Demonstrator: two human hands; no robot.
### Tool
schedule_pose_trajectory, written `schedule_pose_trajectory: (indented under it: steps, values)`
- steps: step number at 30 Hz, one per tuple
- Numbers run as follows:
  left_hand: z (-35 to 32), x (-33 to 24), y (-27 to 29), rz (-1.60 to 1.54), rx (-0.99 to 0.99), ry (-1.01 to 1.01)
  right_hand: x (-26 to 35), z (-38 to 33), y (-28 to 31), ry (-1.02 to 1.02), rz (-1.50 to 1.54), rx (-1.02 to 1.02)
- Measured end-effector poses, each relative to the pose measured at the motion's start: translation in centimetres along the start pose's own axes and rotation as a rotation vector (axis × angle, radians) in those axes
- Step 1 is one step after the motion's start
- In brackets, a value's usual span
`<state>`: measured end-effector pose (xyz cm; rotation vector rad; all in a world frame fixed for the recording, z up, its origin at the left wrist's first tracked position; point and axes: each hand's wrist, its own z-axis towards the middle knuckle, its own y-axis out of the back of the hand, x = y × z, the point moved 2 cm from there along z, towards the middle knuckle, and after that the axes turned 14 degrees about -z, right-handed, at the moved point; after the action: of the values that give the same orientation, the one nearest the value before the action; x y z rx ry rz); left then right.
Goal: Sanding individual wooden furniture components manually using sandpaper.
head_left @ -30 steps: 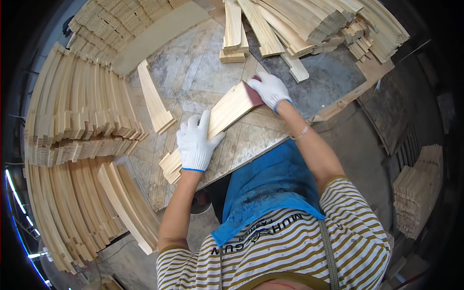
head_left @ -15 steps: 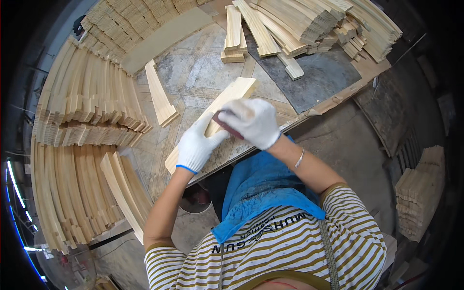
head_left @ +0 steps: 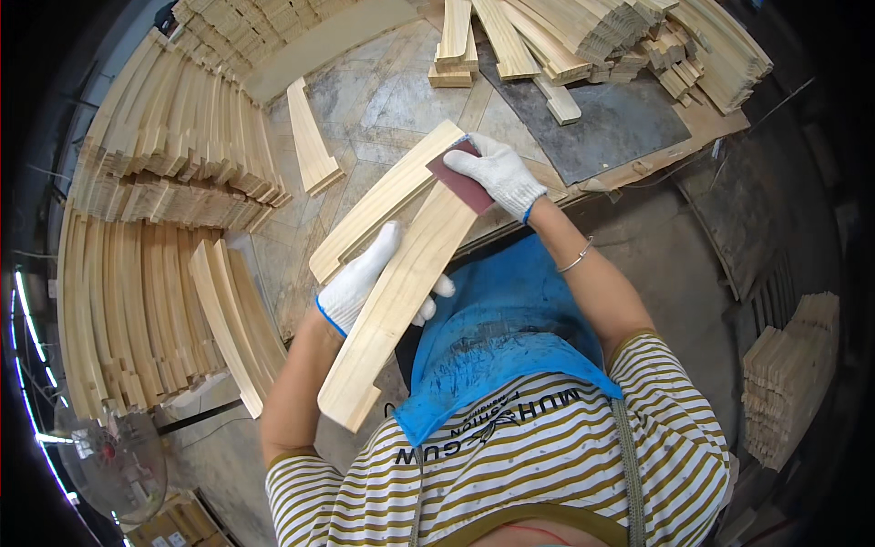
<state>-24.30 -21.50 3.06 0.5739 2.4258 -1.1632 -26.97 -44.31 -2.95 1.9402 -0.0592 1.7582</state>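
Wooden slat (head_left: 401, 301) now raised off the tabletop (head_left: 383, 114), left hand (head_left: 357, 281) curled around its middle, right hand (head_left: 499, 175) gripping a maroon sanding sheet (head_left: 465, 184) at its far end

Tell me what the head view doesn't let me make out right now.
In the head view:
- Left grip: much of the palm and fingers, hidden by the held slat.
- Held slat: upper end, covered by the maroon pad.
- Upper-right wood pile: far ends, cut off by the top edge.
- Fan: blades, too blurred.
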Motion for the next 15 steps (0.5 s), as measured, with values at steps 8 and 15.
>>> schedule_pose_trajectory:
  steps: [8, 15]
  values:
    - [1.6, 1.9, 1.2, 0.948, -0.258, -1.046, -1.9, -0.7, -2.1, -0.085, 0.13, 0.182]
    - [1.8, 1.5, -1.7, 1.288, -0.039, -1.151, -3.2, -1.2, 3.7, -0.128, -0.506, -0.353]
